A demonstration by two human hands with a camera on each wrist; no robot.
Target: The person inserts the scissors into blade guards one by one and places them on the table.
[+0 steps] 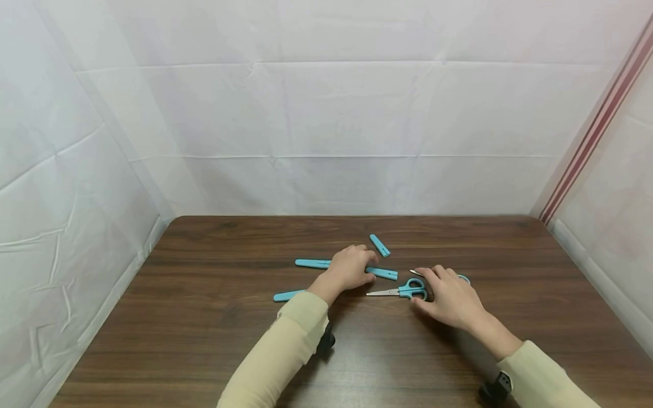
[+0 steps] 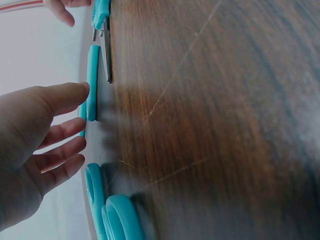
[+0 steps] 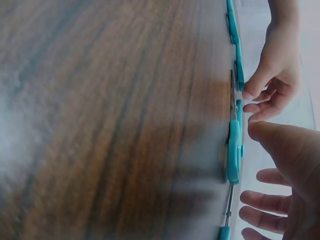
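On the brown wooden table [image 1: 204, 317] lies a long teal sheath [image 1: 311, 263]. My left hand [image 1: 352, 269] lies across its middle, with the thumb on one side of the sheath [image 2: 93, 75] and curled fingers on the other. Just to its right lie small scissors [image 1: 403, 291] with teal handles, their blade pointing left. My right hand [image 1: 449, 297] hovers over them with the fingers spread and relaxed, the thumb beside the handle [image 3: 233, 150]. A second pair of scissors [image 1: 463, 278] is mostly hidden under that hand.
A short teal sheath [image 1: 380, 245] lies behind the hands. Another teal piece [image 1: 288, 295] sticks out left of my left wrist. Teal handle loops [image 2: 117, 220] show below my left palm. White sheeting walls the table on three sides.
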